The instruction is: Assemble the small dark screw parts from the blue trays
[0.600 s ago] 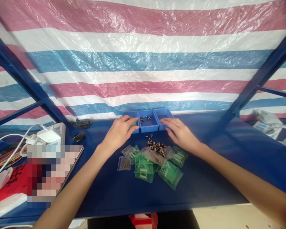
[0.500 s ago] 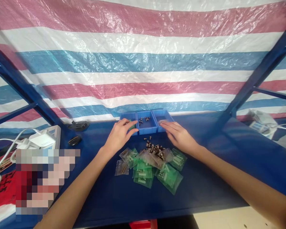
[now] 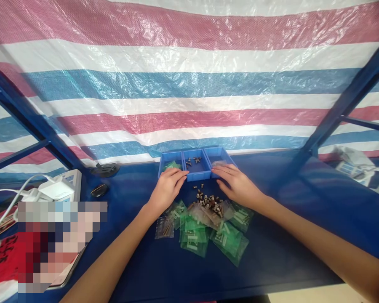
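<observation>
My left hand (image 3: 168, 187) rests at the front edge of the left blue bin (image 3: 161, 164), its fingers stretched along the rim towards the middle blue bin (image 3: 196, 175). A green bag (image 3: 172, 165) lies in the left bin, partly behind my fingers. At the front of the right blue bin (image 3: 222, 151), my right hand (image 3: 240, 184) has its fingers laid over the rim and its thumb apart. Inside that bin is a clear bag (image 3: 219, 163). Several small screw-like metal parts (image 3: 197, 160) sit in the middle bin. Neither hand visibly holds anything.
Between my forearms lie a heap of small metal parts (image 3: 211, 202), green bags (image 3: 230, 240) and clear bags (image 3: 164, 227). Two loose parts (image 3: 202, 185) lie before the bins. At left are a black mouse-like object (image 3: 99, 190) and white chargers (image 3: 57, 187). Striped sheeting (image 3: 189, 84) hangs behind.
My left hand has drawn back from over the left bin to its front rim, uncovering the green bag. My right fingers have come back to the right bin's front edge. The view has shifted slightly.
</observation>
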